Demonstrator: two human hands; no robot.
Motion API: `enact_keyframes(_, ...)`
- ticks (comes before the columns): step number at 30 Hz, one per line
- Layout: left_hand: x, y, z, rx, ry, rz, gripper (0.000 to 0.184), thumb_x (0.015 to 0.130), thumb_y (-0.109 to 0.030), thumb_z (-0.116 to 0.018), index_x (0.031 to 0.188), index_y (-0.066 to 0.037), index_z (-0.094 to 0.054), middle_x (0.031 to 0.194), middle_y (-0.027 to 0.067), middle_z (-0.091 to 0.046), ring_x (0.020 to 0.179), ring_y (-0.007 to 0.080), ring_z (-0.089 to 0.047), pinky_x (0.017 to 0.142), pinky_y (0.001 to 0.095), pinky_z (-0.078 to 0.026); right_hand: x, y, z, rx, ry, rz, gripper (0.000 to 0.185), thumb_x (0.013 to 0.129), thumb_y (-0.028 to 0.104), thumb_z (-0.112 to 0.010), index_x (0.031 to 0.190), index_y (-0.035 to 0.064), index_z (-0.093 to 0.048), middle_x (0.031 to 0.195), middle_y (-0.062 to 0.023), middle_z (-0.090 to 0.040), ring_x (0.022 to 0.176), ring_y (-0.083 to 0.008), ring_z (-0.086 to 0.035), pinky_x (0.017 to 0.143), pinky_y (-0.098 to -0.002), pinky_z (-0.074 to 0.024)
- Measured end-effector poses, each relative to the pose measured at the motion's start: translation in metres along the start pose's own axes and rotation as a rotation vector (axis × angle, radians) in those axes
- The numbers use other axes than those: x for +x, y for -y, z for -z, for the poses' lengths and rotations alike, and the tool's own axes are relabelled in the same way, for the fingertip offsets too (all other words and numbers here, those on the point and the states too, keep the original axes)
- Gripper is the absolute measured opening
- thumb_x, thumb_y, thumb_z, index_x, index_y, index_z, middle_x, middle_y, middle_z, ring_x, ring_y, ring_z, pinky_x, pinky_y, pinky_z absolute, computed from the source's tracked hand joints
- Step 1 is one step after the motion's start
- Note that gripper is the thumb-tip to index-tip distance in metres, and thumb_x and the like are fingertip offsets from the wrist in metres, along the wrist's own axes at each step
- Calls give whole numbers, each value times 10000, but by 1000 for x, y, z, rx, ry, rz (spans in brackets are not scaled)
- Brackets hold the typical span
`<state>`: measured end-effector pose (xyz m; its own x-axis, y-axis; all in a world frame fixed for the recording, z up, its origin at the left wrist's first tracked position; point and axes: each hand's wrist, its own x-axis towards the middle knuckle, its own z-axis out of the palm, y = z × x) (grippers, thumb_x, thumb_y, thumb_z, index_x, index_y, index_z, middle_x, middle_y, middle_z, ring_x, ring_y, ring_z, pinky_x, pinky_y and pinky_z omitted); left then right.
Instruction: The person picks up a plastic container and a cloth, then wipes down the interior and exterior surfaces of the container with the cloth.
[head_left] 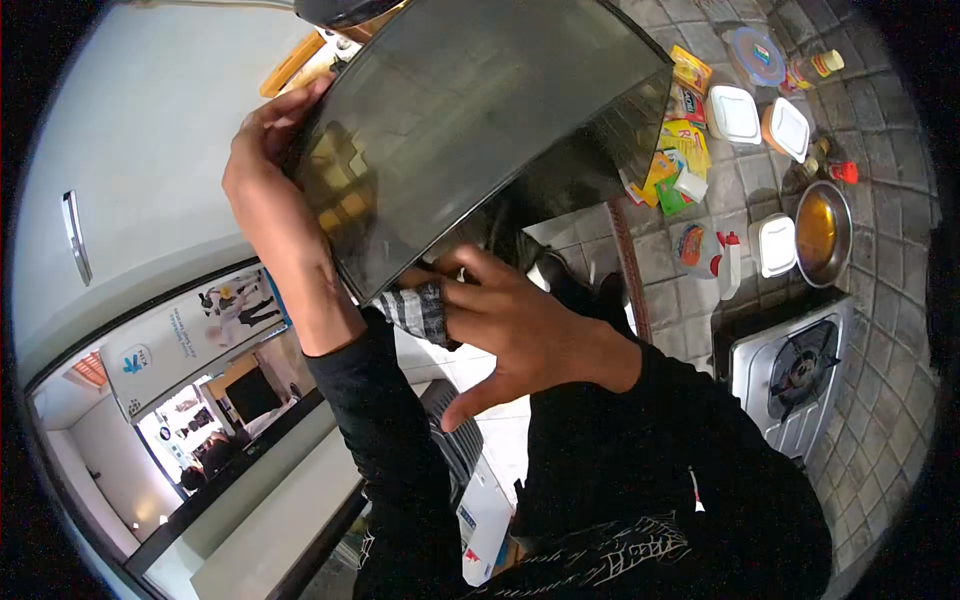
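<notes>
A large dark, glossy, see-through box (480, 110) with straight edges is tilted up in front of me. I cannot tell its exact kind. My left hand (275, 170) grips its left side, the fingertips partly hidden behind the edge. Below its lower edge, my right hand (520, 325) is closed around a black-and-white checkered cloth (415, 310). The cloth lies against the box's lower corner, and some of my right fingers reach past the edge toward the inside. Yellowish blocky shapes show through or reflect in the left part of the panel.
On the tiled counter at right are several food packets (685, 140), white-lidded tubs (735, 113), a round lid (758, 55), a metal bowl (822, 235) with orange liquid and a gas stove (790, 375). A white cabinet (130, 150) and a mirror-like panel (190, 400) stand at left.
</notes>
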<state>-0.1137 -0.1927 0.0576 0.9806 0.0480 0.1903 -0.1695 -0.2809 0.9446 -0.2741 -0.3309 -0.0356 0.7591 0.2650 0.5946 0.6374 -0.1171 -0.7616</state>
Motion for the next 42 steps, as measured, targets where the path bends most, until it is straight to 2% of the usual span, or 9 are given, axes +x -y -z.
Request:
enact_keyframes(5, 2, 5, 2, -68, -13, 43, 498, 1086, -251, -343, 1136, 106, -686, 1190, 235, -752, 1150, 289, -700, 1099, 384, -486, 20, -16, 6, -63, 22, 35, 831, 822, 768, -741, 1012, -36, -648, 1098, -185, -647, 1083, -396, -595, 980, -484, -493)
enact_keyframes(8, -1, 3, -1, -138, -16, 79, 494, 1086, -248, -344, 1155, 110, -677, 1201, 243, -747, 1168, 296, -693, 1102, 387, -485, 42, -25, 12, -14, 55, -11, 868, 861, 795, -685, 1003, -60, -636, 1004, -221, -663, 938, -452, -673, 838, -486, -566)
enact_keyframes(14, 3, -2, -3, -125, -28, 123, 488, 1100, -227, -332, 1158, 127, -663, 1206, 253, -744, 1171, 301, -692, 1098, 387, -488, 74, -50, 10, 53, 155, -43, 936, 860, 799, -679, 1118, -100, -632, 1137, -271, -672, 1047, -467, -673, 937, -497, -555)
enact_keyframes(16, 2, -1, -2, -24, -6, 58, 477, 1113, -217, -335, 1146, 126, -664, 1200, 250, -747, 1161, 299, -697, 1094, 385, -490, 76, -56, 4, 12, 128, -20, 999, 827, 821, -687, 1265, -75, -625, 1259, -279, -642, 1206, -449, -620, 1060, -508, -490)
enact_keyframes(20, 0, -4, -2, 70, 22, -46, 404, 1141, -171, -384, 1078, 98, -679, 1150, 227, -761, 1124, 275, -718, 1061, 357, -502, 73, -61, 16, -100, 142, -17, 996, 809, 849, -679, 1324, -3, -638, 1320, -254, -635, 1321, -444, -553, 1120, -540, -434)
enact_keyframes(28, 2, -1, -1, 89, 31, -57, 355, 1135, -162, -428, 1040, 61, -687, 1107, 183, -766, 1104, 226, -714, 1046, 331, -501, 69, -94, 23, -707, -86, -54, 624, 1016, 580, -604, 1425, 110, -641, 1639, -119, -463, 1393, -424, -520, 1125, -551, -454)
enact_keyframes(34, 1, -1, 0, 119, 33, -60, 359, 1140, -175, -431, 1051, 57, -690, 1132, 174, -767, 1081, 200, -693, 1054, 321, -481, 68, -89, 59, -633, -325, -225, 587, 996, 396, -697, 1453, 39, -605, 1632, -144, -477, 1378, -378, -566, 1094, -457, -510)
enact_keyframes(40, -10, -11, -14, 108, 11, -79, 311, 1133, -155, -478, 1063, 62, -691, 1139, 163, -768, 1076, 177, -679, 1020, 305, -492, 77, -99, 57, -723, -609, -246, 570, 983, 336, -707, 1428, -7, -608, 1571, -176, -537, 1297, -377, -629, 1074, -468, -524)
enact_keyframes(42, -7, -9, -8, 136, 18, -82, 287, 1126, -150, -503, 1073, 60, -689, 1139, 148, -769, 1076, 172, -677, 1017, 303, -494, 75, -94, 55, -687, -524, -224, 571, 982, 330, -704, 1433, -7, -606, 1573, -177, -534, 1301, -377, -627, 1076, -464, -524)
